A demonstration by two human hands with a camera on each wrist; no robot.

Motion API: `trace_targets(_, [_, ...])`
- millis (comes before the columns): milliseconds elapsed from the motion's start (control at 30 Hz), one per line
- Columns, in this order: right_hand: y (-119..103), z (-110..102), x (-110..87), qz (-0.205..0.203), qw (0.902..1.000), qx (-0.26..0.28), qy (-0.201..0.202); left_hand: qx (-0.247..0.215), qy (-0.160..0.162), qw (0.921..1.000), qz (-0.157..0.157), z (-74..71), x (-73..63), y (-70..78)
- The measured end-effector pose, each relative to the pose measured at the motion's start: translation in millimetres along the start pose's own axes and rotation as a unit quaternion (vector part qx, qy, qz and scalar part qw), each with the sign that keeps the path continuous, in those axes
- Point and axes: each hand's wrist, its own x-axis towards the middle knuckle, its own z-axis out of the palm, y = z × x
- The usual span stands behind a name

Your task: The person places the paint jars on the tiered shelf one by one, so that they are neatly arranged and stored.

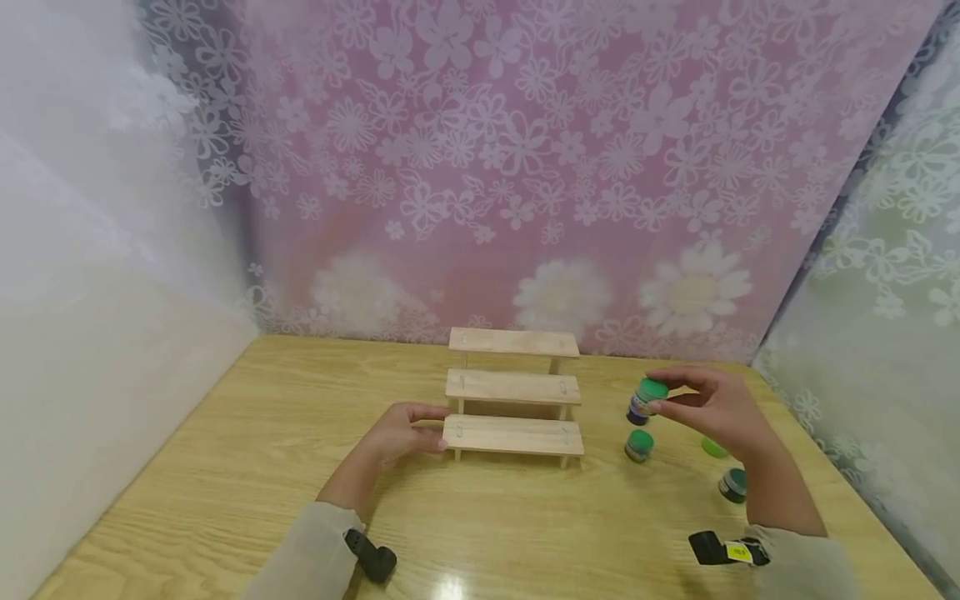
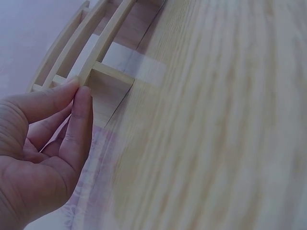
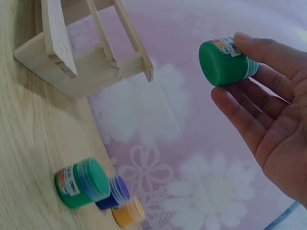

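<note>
A three-tier wooden shelf [image 1: 513, 435] stands on the table. At the left end of its lowest board, my left hand [image 1: 401, 431] pinches the edge between thumb and fingertips, as the left wrist view shows up close on the board [image 2: 98, 52]. To the right of the shelf, my right hand [image 1: 717, 408] holds a small green paint jar [image 3: 225, 62] by thumb and fingers, raised above the table. Below it in the right wrist view are another green jar [image 3: 79, 184], a purple-blue jar [image 3: 117, 191] and a yellow-orange jar [image 3: 128, 212].
Near my right forearm stand a dark green jar [image 1: 733, 485] and a light green one [image 1: 714, 447], partly hidden by the hand. A pink floral backdrop [image 1: 525, 167] rises behind the table [image 1: 300, 417], with pale panels at both sides.
</note>
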Motion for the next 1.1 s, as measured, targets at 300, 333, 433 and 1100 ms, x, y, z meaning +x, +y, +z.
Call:
trace_targets(300, [-12,12,12.0,-0.013,0.9996,0.019,-0.015,0.001,0.003,1.0000,-0.004,1.1,1.1,-0.6])
trace_targets(333, [-12,13,13.4,-0.017,0.9995,0.022,-0.016,0.000,0.004,1.0000,-0.004,1.5,1.4,-0.3])
trace_targets(433, [-14,17,17.0,-0.024,0.9991,0.031,-0.014,-0.001,0.005,1.0000,-0.006,1.9,1.4,0.8])
trace_targets(1100, [-35,46,47.4,-0.030,0.9976,0.040,-0.048,0.012,0.015,0.9998,-0.007,2.5,-1.4,3.1])
